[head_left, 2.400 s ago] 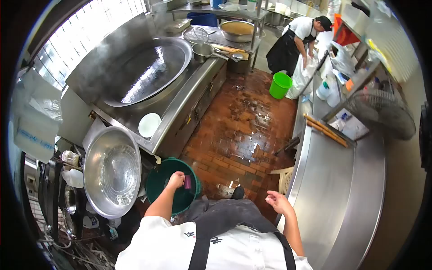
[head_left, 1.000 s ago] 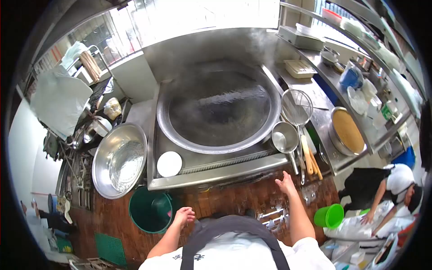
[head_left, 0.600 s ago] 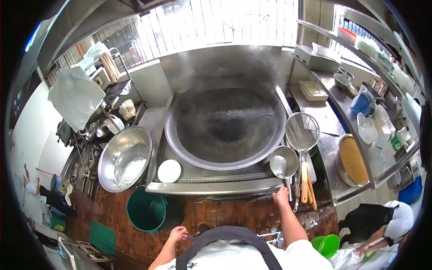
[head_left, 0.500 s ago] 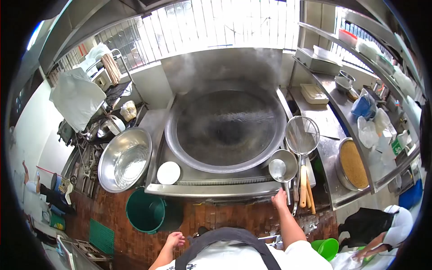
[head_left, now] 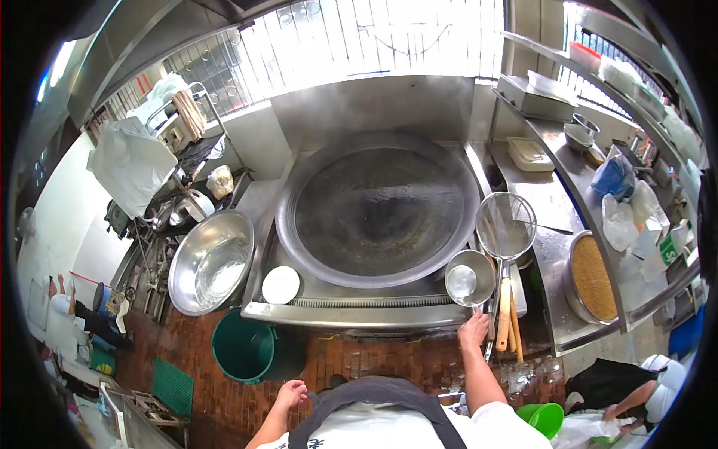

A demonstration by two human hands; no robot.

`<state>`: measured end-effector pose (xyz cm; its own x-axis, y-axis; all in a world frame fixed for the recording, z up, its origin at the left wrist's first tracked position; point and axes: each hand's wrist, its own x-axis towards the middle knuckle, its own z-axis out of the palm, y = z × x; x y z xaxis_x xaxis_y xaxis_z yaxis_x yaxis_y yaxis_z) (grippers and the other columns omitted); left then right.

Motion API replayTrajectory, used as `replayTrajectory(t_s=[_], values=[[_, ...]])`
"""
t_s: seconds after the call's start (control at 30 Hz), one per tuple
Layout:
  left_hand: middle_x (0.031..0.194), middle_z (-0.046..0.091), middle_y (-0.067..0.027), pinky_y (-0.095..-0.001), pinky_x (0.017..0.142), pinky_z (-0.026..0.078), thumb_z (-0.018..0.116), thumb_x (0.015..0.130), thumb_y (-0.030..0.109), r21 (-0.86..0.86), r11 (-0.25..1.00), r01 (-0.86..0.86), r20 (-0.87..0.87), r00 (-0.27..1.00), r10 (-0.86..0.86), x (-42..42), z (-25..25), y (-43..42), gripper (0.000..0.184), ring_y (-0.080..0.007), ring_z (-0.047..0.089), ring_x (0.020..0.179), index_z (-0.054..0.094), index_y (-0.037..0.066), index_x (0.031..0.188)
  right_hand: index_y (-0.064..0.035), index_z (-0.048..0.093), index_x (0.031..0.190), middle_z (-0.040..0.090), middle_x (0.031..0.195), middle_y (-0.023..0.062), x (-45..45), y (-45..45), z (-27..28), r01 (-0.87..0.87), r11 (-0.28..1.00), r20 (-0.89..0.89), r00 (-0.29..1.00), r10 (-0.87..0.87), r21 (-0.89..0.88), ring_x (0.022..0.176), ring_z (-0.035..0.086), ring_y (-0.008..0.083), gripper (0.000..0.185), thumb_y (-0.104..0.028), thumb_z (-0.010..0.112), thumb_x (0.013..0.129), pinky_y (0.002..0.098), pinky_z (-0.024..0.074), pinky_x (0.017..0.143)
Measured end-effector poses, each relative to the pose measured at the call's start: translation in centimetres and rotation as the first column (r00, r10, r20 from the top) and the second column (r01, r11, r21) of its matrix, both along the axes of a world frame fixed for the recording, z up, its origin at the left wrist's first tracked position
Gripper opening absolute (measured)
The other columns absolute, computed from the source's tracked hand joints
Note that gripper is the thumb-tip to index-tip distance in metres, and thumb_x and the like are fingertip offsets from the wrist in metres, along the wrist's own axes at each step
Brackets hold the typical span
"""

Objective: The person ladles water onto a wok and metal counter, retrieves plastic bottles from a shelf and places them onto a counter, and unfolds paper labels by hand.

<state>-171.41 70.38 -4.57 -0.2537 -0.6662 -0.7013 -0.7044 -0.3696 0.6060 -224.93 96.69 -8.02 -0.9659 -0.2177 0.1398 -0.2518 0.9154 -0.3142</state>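
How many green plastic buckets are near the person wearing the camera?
2. The dark green round plastic bucket is forward and left of the left hand; the bright green bucket is right of the right arm. Others may be hidden.

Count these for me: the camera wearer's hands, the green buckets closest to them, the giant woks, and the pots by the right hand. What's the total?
Hands: 2 (left hand, right hand)
Green buckets: 2 (dark green bucket, bright green bucket)
Giant wok: 1
Steel pot: 1
Total: 6
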Motion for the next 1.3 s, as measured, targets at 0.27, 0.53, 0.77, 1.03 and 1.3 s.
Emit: replayTrajectory(t_s=[0.27,0.53,0.77,1.03,1.3], values=[[0.096,0.070,-0.0067,-0.0271,0.058,0.053,0.065,0.095,0.016,-0.025,0.998,0.063,-0.046,0.997,-0.065,-4.0,2.2,0.0,0.030,-0.0110,0.063,0.070,0.061,0.002,0.121,0.0069,0.048,0.118,0.060,0.105,0.0325,-1.3,0.2,-4.6,-0.034,0.929,0.264,0.954,0.139,-0.368,0.097,0.062,0.0492,0.049,-0.017,0.063,0.078,0.0518,0.0510,0.085],[0.095,0.071,-0.0074,-0.0292,0.067,0.055,0.066,0.093,0.021,-0.129,0.964,0.233,-0.032,0.971,-0.239,-8.0,5.1,1.0,0.032,-0.0124,0.067,0.075,0.064,0.002,0.119,-0.0038,0.051,0.100,0.055,0.080,0.0067,-2.0,1.0,3.7,0.467,0.488,0.675,0.526,0.516,-0.737,0.064,0.062,0.0187,0.026,-0.015,0.064,0.079,0.0359,0.0565,0.056],[0.097,0.070,-0.0053,-0.0269,0.071,0.053,0.064,0.097,0.020,-0.052,0.973,0.226,-0.387,0.893,-0.228,-13.1,7.2,2.2,0.033,-0.0094,0.062,0.079,0.063,0.000,0.123,0.0028,0.054,0.107,0.063,0.083,0.0134,3.0,1.3,18.9,-0.009,0.808,0.613,0.646,0.455,-0.589,0.071,0.064,0.0223,0.038,-0.014,0.069,0.077,0.0361,0.0521,0.064],[0.128,0.063,-0.0091,-0.0365,0.098,0.050,0.054,0.100,0.051,0.243,0.931,0.272,-0.861,0.502,0.078,-20.6,15.5,1.9,0.054,-0.0215,0.061,0.116,0.056,0.006,0.131,0.0007,0.060,0.114,0.061,0.087,0.0159,14.1,-11.1,27.7,-0.579,0.585,0.544,0.270,0.795,-0.568,0.079,0.059,0.0223,0.040,-0.026,0.073,0.088,0.0378,0.0492,0.074],[0.068,0.054,-0.0048,-0.0410,0.058,0.055,0.066,0.089,0.011,0.590,0.555,-0.586,-0.592,0.153,0.791,-4.0,8.4,-8.4,0.011,-0.0191,0.058,0.059,0.056,0.006,0.089,-0.0020,0.059,0.129,0.065,0.107,0.0165,21.1,-20.6,25.7,-0.855,0.249,0.487,-0.005,0.873,-0.454,0.099,0.065,0.0302,0.044,-0.027,0.069,0.093,0.0390,0.0517,0.086]])
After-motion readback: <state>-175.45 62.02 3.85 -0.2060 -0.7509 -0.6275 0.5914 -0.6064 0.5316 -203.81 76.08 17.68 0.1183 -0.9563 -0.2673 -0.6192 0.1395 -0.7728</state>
